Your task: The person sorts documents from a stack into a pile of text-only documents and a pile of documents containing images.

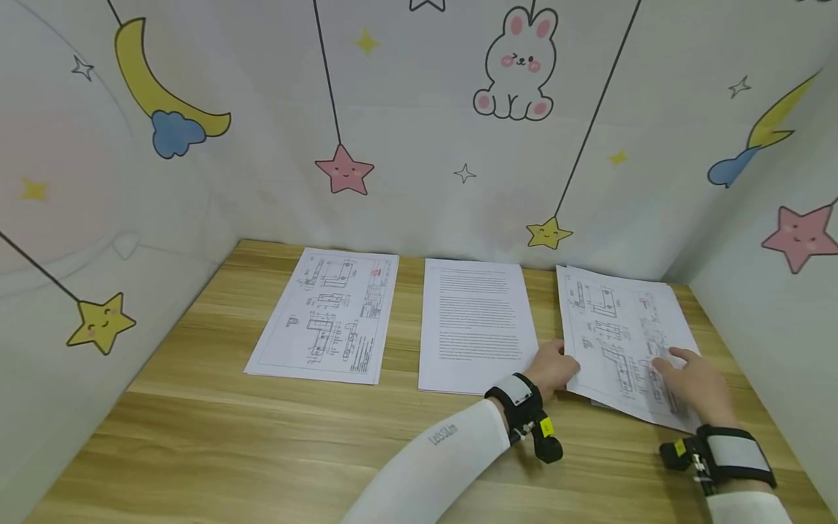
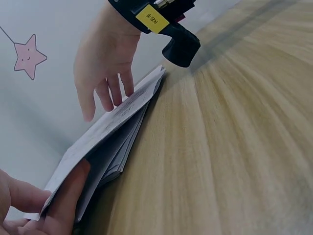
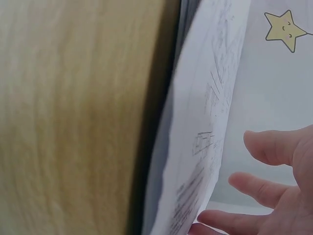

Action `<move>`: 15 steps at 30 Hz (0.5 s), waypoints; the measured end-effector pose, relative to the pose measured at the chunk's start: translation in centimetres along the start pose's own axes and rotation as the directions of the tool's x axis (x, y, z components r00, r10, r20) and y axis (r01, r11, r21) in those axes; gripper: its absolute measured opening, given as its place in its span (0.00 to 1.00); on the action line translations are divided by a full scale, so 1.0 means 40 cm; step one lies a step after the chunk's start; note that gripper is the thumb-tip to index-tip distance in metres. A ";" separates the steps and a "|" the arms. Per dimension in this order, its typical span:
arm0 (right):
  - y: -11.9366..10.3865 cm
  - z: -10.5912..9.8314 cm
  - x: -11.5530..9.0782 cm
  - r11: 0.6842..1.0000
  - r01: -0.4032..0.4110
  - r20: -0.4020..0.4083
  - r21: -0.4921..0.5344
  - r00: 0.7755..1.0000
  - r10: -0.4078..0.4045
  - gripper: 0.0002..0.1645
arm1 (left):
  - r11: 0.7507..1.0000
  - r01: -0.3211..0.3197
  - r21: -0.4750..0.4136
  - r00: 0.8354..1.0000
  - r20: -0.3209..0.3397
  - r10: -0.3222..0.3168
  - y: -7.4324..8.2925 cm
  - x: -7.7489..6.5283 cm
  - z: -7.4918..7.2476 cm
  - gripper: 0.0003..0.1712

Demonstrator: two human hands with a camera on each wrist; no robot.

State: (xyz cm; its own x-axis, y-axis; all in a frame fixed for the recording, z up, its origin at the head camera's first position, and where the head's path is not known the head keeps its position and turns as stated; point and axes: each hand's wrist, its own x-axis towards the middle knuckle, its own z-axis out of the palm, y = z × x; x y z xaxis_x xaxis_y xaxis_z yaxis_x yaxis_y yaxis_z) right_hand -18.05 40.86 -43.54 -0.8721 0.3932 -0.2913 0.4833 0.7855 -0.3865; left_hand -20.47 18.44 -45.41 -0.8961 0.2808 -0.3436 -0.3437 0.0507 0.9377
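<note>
On the right lies a stack of sheets with technical drawings [image 1: 615, 327]. At its near left edge my left hand [image 1: 550, 367] pinches the top paper, thumb above and fingers underneath. In the left wrist view the raised paper [image 2: 105, 132] stands apart from the sheets below along this side. My right hand [image 1: 703, 389] is over the stack's near right part, its fingers spread. Fingertips of the right hand [image 3: 274, 196] are right at the printed face in the right wrist view.
A stack of text pages [image 1: 481, 320] lies in the middle of the wooden table [image 1: 262, 444]. Farther left is another stack of drawings [image 1: 327, 320]. Behind and at the sides stands a pale wall covering [image 1: 419, 204] with cartoon stars, a moon and a rabbit.
</note>
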 end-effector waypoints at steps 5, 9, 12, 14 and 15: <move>-0.003 0.002 -0.001 1.000 0.022 0.019 -0.014 1.000 -0.022 0.45 | 0.994 0.004 0.108 0.999 -0.052 0.001 0.012 -0.008 0.003 0.13; -0.007 0.005 -0.004 1.000 0.023 0.026 -0.011 0.999 -0.022 0.45 | 0.990 -0.002 0.141 0.998 -0.059 0.011 0.010 -0.012 0.010 0.09; -0.005 0.001 -0.007 1.000 0.027 0.016 -0.010 1.000 -0.027 0.44 | 0.990 -0.008 0.143 0.998 -0.064 0.018 0.010 -0.011 0.014 0.12; -0.003 0.002 -0.006 1.000 0.028 0.014 -0.005 1.000 -0.028 0.45 | 0.991 -0.008 0.134 0.997 -0.073 0.018 0.009 -0.008 0.012 0.15; 0.000 0.002 -0.005 1.000 0.029 0.013 -0.001 1.000 -0.029 0.45 | 0.993 -0.002 0.119 0.997 -0.075 0.011 0.009 -0.007 0.010 0.16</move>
State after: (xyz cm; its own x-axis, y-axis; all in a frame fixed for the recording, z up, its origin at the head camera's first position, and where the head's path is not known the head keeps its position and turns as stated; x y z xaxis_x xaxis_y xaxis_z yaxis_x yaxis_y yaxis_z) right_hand -17.88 40.73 -43.56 -0.8846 0.3642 -0.2912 0.4579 0.7968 -0.3942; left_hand -20.25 18.76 -44.96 -0.9184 0.2084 -0.3364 -0.3062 0.1643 0.9377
